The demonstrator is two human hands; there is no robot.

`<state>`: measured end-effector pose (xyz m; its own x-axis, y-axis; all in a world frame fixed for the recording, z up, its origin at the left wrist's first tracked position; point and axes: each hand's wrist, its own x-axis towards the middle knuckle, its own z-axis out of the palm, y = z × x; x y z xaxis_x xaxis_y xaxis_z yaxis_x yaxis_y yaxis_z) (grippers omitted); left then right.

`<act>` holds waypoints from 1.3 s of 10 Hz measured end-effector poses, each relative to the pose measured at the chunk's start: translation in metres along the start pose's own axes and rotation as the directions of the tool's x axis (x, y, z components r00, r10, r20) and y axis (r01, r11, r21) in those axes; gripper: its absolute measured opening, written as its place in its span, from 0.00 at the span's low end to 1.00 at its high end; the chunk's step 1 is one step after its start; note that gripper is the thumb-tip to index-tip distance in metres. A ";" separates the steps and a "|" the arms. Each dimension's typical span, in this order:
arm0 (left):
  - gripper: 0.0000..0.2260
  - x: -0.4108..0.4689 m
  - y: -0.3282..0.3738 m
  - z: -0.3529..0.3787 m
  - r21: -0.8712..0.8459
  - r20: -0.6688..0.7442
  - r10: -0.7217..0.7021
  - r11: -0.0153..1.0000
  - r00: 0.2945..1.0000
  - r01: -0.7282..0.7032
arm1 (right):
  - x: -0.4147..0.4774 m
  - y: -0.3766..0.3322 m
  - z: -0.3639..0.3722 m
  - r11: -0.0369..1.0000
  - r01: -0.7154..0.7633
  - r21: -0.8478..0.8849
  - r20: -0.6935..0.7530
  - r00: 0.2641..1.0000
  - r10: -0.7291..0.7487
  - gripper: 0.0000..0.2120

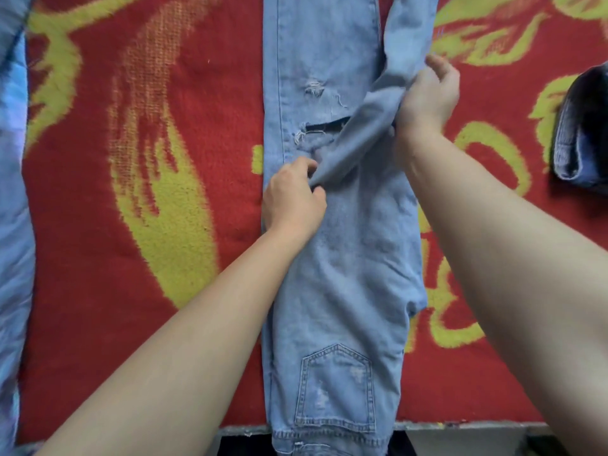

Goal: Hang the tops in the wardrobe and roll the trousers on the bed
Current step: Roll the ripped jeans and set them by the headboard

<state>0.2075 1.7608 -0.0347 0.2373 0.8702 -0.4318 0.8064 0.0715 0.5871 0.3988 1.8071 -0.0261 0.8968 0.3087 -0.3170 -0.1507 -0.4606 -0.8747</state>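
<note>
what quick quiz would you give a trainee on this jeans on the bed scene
1. True or false: the left hand and the right hand both grip the light blue jeans.
2. What lies near the right edge of the blanket? A) a bundle of darker denim B) a hanger C) a shoe
3. Fill in: the back pocket of the jeans is at the end ____ the person.
Key: 1 true; 2 A; 3 nearest.
</note>
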 end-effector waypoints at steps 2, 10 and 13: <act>0.12 0.008 -0.016 0.009 -0.014 0.114 -0.026 1.000 0.993 0.028 | 0.020 0.017 -0.028 0.913 -0.084 -0.400 -0.029 0.996 0.079 0.24; 0.10 0.022 -0.040 -0.032 -0.333 -0.009 -0.024 0.943 1.000 0.019 | 0.030 -0.030 0.053 0.908 0.308 -0.283 0.151 0.950 -0.275 0.19; 0.08 0.040 -0.071 -0.039 -0.397 0.103 -0.087 0.910 0.991 0.122 | 0.003 -0.014 0.116 0.521 0.712 -0.471 0.679 0.669 -0.301 0.18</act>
<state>0.1381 1.8101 -0.0670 0.2204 0.8057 -0.5498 0.5474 0.3643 0.7534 0.3550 1.9111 -0.0577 0.3632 0.9106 -0.1974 0.7559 -0.4118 -0.5090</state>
